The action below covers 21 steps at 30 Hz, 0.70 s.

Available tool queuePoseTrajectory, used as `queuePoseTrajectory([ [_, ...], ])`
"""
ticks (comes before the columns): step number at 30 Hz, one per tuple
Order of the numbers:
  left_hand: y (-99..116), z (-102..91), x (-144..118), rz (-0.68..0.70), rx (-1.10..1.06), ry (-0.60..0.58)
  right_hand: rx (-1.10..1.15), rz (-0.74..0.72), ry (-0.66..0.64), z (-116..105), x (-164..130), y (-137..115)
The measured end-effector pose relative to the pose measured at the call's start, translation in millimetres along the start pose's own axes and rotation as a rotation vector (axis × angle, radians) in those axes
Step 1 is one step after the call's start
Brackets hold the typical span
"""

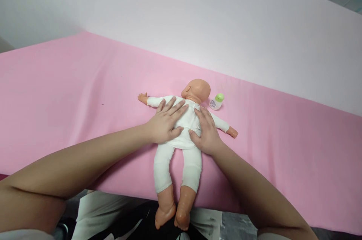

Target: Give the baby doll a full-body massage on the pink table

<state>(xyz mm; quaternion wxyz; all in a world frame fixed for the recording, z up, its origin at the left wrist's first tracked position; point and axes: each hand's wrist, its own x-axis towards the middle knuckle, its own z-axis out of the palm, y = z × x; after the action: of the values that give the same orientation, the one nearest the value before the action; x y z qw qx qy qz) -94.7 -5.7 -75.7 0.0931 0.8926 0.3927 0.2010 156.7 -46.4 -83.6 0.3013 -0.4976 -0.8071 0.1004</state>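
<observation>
A doll (181, 134) in white clothing is lying face down on a pink surface (70, 93), its head turned to one side and pointing away from the person, its arms spreading out to both sides and its bare feet hanging past the near edge. The left hand (165, 121) is resting flat on the doll's back on the left side, fingers spread and pointing toward the shoulder; its grip is open, pressing on the cloth and enclosing nothing. The right hand (206, 130) is lying flat on the right side of the back, thumb pointing inward toward the other hand; its grip is likewise open, palm down on the clothing. The two hands are sitting just beside each other with a strip of white cloth showing between them. A small tag is showing at the neck of the clothing, too small to read. Near the head, on the right, a small white bottle (216, 101) with a green cap is lying on the surface; its label is carrying print that is too small to make out. A pale wall (198, 14) is rising behind the surface.
</observation>
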Motion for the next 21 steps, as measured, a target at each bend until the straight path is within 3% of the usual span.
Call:
queuePoseTrajectory([
  [3,-5.2,-1.5,5.2,-0.032,-0.042,-0.107,0.015,0.007,-0.111,-2.0,4.6,6.9],
  [9,-8.3,-1.8,5.2,-0.041,-0.073,-0.087,0.036,-0.019,-0.113,-5.1,6.7,13.2],
  [11,-8.6,-2.1,4.0,-0.018,-0.098,-0.010,0.041,-0.022,-0.095,-4.4,5.8,13.5],
  [14,-10.7,-5.5,3.6,0.014,-0.154,0.221,0.057,-0.010,-0.038,-4.0,5.5,14.5],
  [17,-14.7,-11.9,5.0,-0.104,-0.132,0.357,0.066,0.014,0.067,-4.6,6.7,16.2],
  [19,-17.9,-16.2,6.6,-0.237,-0.103,0.291,0.065,0.024,0.131,-4.7,7.5,16.9],
  [21,-21.5,-18.8,8.4,-0.357,-0.123,0.148,0.049,0.029,0.185,-4.2,7.7,16.5],
])
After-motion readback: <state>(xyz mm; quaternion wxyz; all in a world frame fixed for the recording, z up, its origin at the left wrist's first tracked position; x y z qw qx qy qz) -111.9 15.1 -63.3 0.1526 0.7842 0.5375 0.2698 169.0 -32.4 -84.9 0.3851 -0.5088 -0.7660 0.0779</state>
